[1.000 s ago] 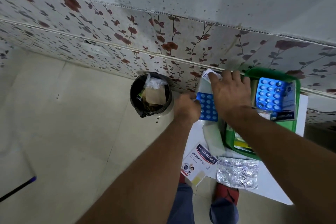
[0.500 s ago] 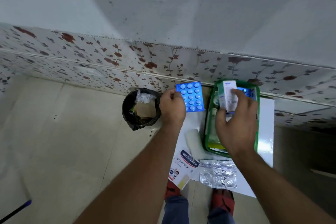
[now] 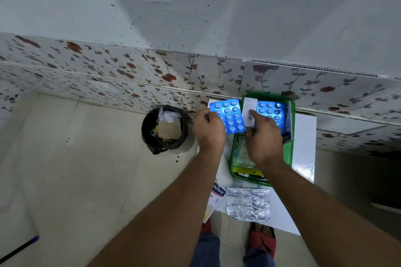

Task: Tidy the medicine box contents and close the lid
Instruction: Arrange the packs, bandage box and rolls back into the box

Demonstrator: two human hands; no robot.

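The green medicine box (image 3: pixel 291 154) sits open on a small white table (image 3: pixel 303 136), its far end close against the flowered wall tiles (image 3: pixel 130 71), so there is no room beyond it. The right strip of the table is bare. On the near part lie a crumpled silver pill strip (image 3: pixel 248 204) and a plaster packet (image 3: pixel 217 196), which hangs over the table's left edge. To the left, on the open floor, stands a black bin (image 3: pixel 163 129) just beside the table. Inside the box, a blue pill sheet (image 3: pixel 271 110) lies at the far end with papers and packets nearer.

Both arms reach forward from below. The left hand (image 3: pixel 209 131) hovers over the table's left edge, thumb and fingers pinching the corner of a second blue pill sheet (image 3: pixel 230 116), held flat just left of the box. The right hand (image 3: pixel 263 141) is over the box, fingertips pinching a narrow white carton (image 3: pixel 249 110) held upright along the box's left wall.
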